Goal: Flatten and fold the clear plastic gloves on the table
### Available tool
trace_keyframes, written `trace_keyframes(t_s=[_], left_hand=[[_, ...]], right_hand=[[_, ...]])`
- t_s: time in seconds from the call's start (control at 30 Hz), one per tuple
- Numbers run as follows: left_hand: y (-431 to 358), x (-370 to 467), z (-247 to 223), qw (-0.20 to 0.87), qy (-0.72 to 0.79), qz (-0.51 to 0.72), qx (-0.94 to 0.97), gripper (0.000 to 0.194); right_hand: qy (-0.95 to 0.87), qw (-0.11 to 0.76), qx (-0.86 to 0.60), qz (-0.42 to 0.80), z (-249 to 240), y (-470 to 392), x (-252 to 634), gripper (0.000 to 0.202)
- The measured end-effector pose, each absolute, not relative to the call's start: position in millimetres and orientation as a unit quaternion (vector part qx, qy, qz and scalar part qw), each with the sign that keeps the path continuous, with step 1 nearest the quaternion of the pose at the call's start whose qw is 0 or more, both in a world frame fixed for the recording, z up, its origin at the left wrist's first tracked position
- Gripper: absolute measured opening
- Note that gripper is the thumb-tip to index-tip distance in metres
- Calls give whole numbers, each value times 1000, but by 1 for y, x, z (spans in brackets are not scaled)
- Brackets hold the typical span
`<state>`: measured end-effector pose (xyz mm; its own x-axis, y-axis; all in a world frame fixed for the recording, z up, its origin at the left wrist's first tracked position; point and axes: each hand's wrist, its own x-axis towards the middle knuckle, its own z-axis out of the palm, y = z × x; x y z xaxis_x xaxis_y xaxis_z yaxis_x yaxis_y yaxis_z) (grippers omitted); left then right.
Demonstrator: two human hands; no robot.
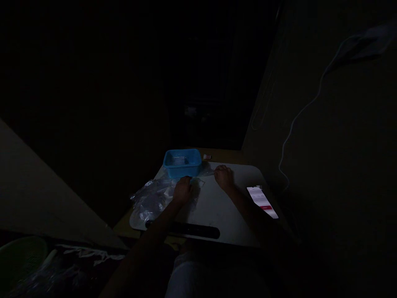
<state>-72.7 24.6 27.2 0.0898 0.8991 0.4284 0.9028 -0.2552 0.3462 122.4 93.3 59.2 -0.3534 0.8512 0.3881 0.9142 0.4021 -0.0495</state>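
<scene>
The room is very dark. My left hand (182, 190) is closed, its fingers curled on clear plastic in front of the blue basket (182, 170). To the right of the basket, my right hand (223, 177) pinches the end of a thin clear plastic bag (210, 172). That bag stretches leftward towards the basket's corner. A heap of crumpled clear plastic bags (150, 203) lies left of my left hand. Some pale contents show dimly inside the basket. Everything rests on a white board-like tabletop (211, 207).
A lit phone (263, 202) lies at the tabletop's right side. Along the near edge runs a dark slot or bar (195, 229). Behind the basket stands a small pinkish-white item (207, 157). A white cable (290, 130) hangs on the right wall. A green basin (23, 263) sits lower left.
</scene>
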Motion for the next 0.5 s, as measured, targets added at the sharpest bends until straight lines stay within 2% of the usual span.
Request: trace_keyframes(t_s=[0.2, 0.33, 0.43, 0.5], left_hand=[[50, -30, 18, -45, -542, -332, -771, 51], [64, -14, 14, -62, -548, -343, -761, 68], [67, -8, 18, -93, -547, -345, -757, 70], [65, -2, 24, -132, -523, -373, -755, 63]], right_hand=[[-871, 222, -433, -74, 70, 66, 157, 21], [-854, 273, -437, -73, 80, 55, 177, 21], [-829, 331, -450, -37, 90, 53, 188, 17], [-823, 368, -432, 38, 96, 52, 190, 14]])
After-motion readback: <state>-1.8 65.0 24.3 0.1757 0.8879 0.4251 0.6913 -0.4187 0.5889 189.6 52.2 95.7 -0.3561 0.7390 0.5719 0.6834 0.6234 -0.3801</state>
